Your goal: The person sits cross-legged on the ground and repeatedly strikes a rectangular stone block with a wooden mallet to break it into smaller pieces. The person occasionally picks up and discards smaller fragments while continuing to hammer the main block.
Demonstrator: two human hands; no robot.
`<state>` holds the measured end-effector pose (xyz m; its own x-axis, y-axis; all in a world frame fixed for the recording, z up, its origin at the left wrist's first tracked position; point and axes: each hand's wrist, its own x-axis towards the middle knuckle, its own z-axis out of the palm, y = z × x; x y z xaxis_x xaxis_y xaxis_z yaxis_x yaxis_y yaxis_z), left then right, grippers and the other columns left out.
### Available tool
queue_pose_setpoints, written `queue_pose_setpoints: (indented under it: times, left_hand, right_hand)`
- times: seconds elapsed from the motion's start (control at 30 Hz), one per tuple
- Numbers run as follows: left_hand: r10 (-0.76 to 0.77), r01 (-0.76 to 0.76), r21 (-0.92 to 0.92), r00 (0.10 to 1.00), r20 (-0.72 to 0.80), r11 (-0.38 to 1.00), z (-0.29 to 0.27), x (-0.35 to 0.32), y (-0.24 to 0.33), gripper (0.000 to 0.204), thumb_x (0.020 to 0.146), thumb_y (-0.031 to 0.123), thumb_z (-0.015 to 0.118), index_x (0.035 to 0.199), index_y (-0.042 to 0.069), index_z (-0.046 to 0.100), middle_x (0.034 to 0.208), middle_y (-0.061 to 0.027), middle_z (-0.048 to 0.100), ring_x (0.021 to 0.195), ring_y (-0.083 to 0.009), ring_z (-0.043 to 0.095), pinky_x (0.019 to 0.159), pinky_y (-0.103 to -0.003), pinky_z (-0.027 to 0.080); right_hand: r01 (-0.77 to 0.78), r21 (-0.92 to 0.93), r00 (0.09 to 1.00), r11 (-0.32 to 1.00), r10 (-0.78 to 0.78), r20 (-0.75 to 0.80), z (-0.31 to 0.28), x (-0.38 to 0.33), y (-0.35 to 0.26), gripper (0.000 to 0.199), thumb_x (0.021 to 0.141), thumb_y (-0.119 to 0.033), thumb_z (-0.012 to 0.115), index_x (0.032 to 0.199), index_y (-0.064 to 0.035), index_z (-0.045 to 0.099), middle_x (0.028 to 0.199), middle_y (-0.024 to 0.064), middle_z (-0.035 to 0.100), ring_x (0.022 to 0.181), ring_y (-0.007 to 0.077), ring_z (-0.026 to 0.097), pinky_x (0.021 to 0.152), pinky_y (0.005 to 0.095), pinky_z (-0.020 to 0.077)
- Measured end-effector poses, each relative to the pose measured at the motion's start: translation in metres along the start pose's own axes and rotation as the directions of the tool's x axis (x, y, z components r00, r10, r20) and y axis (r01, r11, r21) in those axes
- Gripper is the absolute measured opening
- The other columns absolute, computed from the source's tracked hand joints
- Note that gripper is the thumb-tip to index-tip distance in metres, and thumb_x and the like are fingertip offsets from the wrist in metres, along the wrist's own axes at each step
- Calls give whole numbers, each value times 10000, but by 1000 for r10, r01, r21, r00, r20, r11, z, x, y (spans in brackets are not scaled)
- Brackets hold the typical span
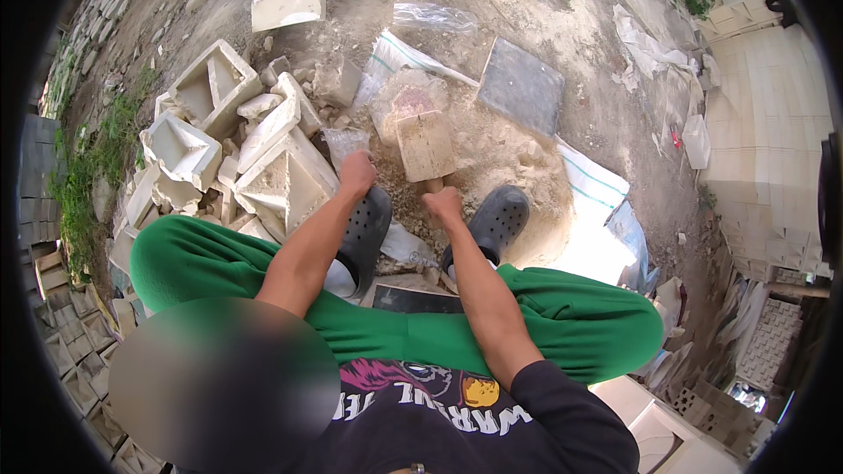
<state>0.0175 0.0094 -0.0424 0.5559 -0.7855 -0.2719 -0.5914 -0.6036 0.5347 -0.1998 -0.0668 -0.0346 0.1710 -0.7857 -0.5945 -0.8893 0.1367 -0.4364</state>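
I sit low with green trousers and black clogs on dirt ground. My right hand [443, 204] is closed around the handle of a wooden mallet whose square head [425, 146] rests on a heap of pale crushed rubble [487, 154]. My left hand [357, 172] is closed on a small piece of stone beside the mallet head, just above my left clog [364, 230]. My right clog [497, 220] sits to the right of the handle.
A heap of broken hollow pale blocks [237, 140] lies at my left. A dark grey slab [522, 88] and plastic sacks [413, 61] lie beyond the rubble. Stacked pale blocks [768, 149] fill the right side, dark pavers [53, 237] the left.
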Motion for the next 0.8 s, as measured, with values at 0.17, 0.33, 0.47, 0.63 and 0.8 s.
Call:
queue_pose_setpoints:
  times: [0.17, 0.33, 0.47, 0.63, 0.8]
  left_hand:
    - [-305, 376, -410, 924, 229, 831, -10, 4, -2, 251, 751, 161, 711, 980, 70, 759, 859, -130, 739, 817, -215, 714, 732, -319, 547]
    - [-93, 95, -606, 995, 35, 790, -25, 27, 30, 397, 772, 199, 766, 1116, 12, 701, 918, -124, 741, 827, -170, 708, 720, -289, 544]
    - [-6, 17, -643, 1000, 20, 766, -32, 38, 39, 428, 811, 183, 747, 1176, -23, 659, 990, -141, 733, 849, -198, 704, 751, -322, 550]
    - [27, -19, -524, 1000, 9, 852, -12, 33, 4, 327, 826, 152, 689, 1101, -25, 682, 953, -146, 730, 845, -227, 701, 759, -348, 545]
    - [-7, 29, -328, 998, 68, 944, 6, 7, -28, 268, 805, 151, 672, 1017, -11, 698, 906, -154, 724, 842, -244, 700, 778, -341, 537]
  right_hand:
    - [57, 160, 998, 985, -51, -37, -33, -6, -16, 350, 627, -287, 728, 752, 39, 705, 710, 197, 693, 698, 318, 697, 655, 389, 535]
    - [-21, 400, 1000, 916, 28, -11, -64, -6, -33, 245, 656, -209, 724, 683, 31, 687, 620, 142, 668, 551, 230, 662, 576, 365, 524]
    - [-12, 428, 1000, 904, 19, -11, -92, -12, -50, 263, 654, -231, 705, 705, 27, 690, 644, 158, 676, 621, 259, 685, 633, 375, 531]
    - [242, 297, 957, 924, -176, -232, -121, -34, -103, 337, 673, -243, 703, 828, 55, 674, 756, 223, 686, 731, 365, 686, 681, 416, 533]
    - [572, 275, 792, 773, -435, -428, -109, -51, -137, 398, 678, -253, 714, 904, 68, 647, 825, 284, 673, 829, 429, 674, 741, 461, 529]
